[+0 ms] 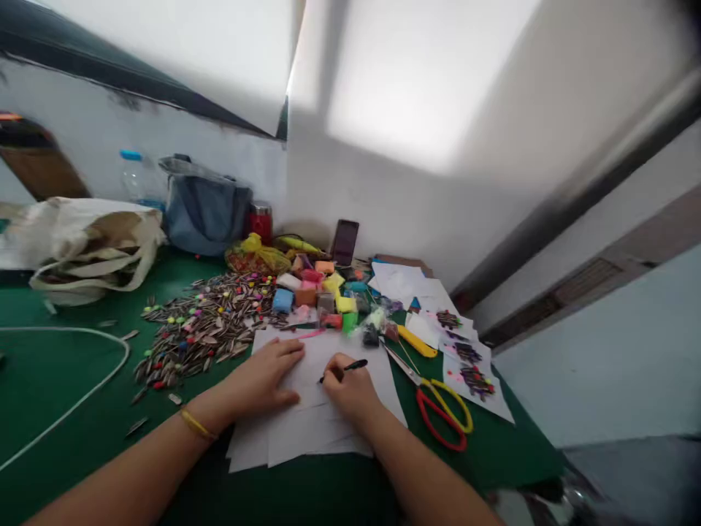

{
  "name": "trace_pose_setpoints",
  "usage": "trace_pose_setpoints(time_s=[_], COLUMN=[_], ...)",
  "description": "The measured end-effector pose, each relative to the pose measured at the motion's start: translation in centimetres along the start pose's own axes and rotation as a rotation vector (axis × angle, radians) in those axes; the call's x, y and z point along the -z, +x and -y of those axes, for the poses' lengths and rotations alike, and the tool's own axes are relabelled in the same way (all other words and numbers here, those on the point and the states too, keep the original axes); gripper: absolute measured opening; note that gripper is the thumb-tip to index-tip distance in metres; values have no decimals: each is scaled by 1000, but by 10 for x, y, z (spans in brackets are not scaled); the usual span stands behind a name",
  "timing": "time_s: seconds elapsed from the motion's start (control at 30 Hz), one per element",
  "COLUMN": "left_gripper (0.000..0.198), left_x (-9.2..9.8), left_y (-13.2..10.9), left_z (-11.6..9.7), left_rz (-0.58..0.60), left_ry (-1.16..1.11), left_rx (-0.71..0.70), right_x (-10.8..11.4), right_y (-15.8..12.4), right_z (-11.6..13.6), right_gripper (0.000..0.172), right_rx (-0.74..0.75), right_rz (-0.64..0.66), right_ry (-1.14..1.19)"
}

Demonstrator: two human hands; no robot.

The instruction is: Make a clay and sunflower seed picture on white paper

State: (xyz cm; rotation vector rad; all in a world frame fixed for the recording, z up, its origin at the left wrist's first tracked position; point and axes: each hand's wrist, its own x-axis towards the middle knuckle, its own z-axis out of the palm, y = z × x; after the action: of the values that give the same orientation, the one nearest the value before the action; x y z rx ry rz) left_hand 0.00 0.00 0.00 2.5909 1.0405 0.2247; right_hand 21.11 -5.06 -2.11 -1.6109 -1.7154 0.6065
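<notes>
Fingers (334, 364) of the right hand (350, 387) are pinched narrow around a black pen (357, 364), and its tip is angled down to the left, right at the white paper (307, 431)! Whether the nib actually touches, I can't tell from here, and no written line is clear enough to read. Over on the other side, the left hand (266, 380) lies palm down on the left part of the sheets, fingers stretched forward, thumb set wide toward the pen, gripping nothing.

Good set-up, that, because these sheets overlap in a loose, uneven stack and could well slide. My call: press evenly with that flat palm, let the thumb pin the paper just beside the stroke, and move the pen from the fingers with a light wrist. Squaring the sheets' edges would likely give a steadier base.

Mind the surroundings, too! The pile of striped seeds (211, 321) crowds in from the left, colored clay blocks (305, 296) sit just past the far edge, and red-and-yellow-handled scissors (420, 382) lie just right of the paper. A stray elbow could catch those handles, so a tucked right forearm looks wise.
</notes>
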Motion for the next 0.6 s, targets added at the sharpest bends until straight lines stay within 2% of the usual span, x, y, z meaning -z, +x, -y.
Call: trace_pose_setpoints(time_s=[0.6], left_gripper=[74], left_x=[-4], left_y=[-2], left_z=[4], left_rz=[-28], left_ry=[11], left_rx=[-27], right_x=[3], right_y=[0], right_z=[0], right_gripper=[11], right_rx=[-26], right_rz=[-2], right_ry=[25])
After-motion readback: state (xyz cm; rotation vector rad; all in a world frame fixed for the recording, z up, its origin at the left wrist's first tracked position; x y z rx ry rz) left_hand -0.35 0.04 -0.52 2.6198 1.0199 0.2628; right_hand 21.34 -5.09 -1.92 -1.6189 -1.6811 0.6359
